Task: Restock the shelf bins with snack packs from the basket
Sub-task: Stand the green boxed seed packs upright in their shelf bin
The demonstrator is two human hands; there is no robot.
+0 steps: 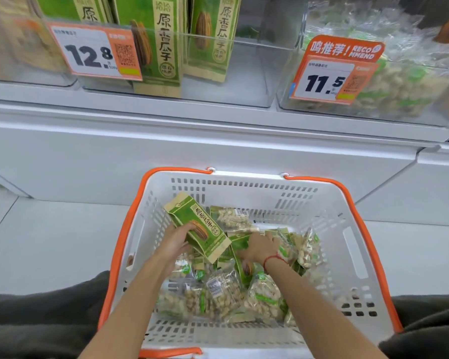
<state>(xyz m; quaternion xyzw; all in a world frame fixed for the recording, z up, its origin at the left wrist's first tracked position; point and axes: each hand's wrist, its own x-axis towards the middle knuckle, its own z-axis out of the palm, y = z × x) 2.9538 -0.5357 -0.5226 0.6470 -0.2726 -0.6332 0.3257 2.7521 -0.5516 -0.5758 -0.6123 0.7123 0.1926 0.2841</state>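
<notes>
White basket (353, 244) with orange handles sits on a pale tiled floor (49, 244), right up against the white base panel of the shelf unit (218, 151). Dark trouser legs flank it on both sides at the frame bottom.

Left hand (175, 240) grips a green sunflower-seed pack (197, 226), fingers curled round its lower left edge; the pack is tilted and lifted above the pile, still inside the basket outline. Right hand (261, 246), red string on the wrist, reaches down into the heap and rests on another green pack; its fingertips are buried, so I cannot tell whether they are pinching anything.

The basket floor is covered with clear peanut bags (218, 294) mixed with green packs.

Above, clear shelf bins: the middle bin (244, 73) holds upright green seed packs behind a 12.8 price tag (94, 51); the right bin (412, 81) is stuffed with peanut bags, tag 11.5 (332, 76). Upper frame is motion-blurred.
</notes>
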